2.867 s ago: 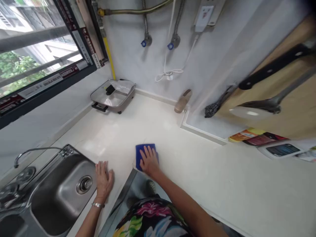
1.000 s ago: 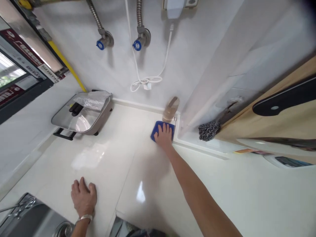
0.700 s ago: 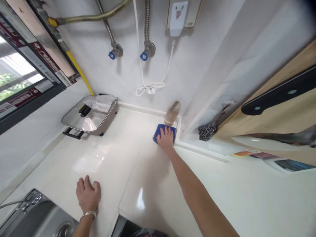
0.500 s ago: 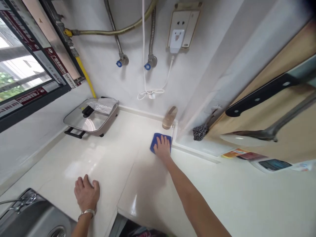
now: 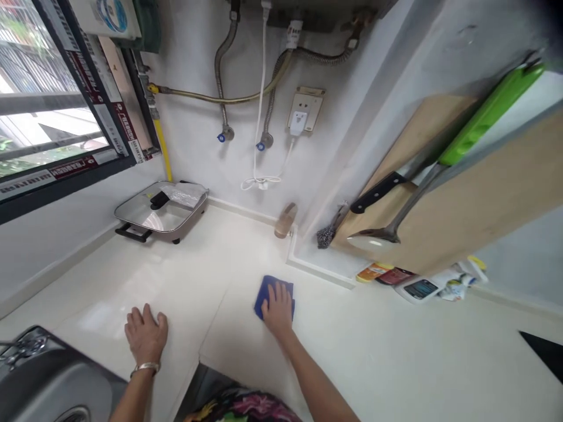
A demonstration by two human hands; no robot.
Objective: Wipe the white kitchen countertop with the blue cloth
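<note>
A folded blue cloth (image 5: 263, 293) lies on the white countertop (image 5: 347, 346). My right hand (image 5: 278, 309) presses down on it from above and holds it against the surface, fingers over the cloth. To the left, my left hand (image 5: 146, 337) rests on the countertop near the sink with its fingers apart and nothing in it; a bracelet circles that wrist. Beyond the cloth, a brownish bottle-like object (image 5: 285, 221) stands by the wall corner.
An electric pan (image 5: 167, 217) with a glass lid sits at the back left. The steel sink (image 5: 65, 381) is at lower left. A ladle (image 5: 382, 234), a knife (image 5: 378, 192) and a wire scrubber (image 5: 326, 237) hang at right, above several bottles and packets (image 5: 420, 288).
My right hand has drawn the blue cloth back from the wall corner toward me. My left hand stays on the countertop. The view has tilted up and right.
</note>
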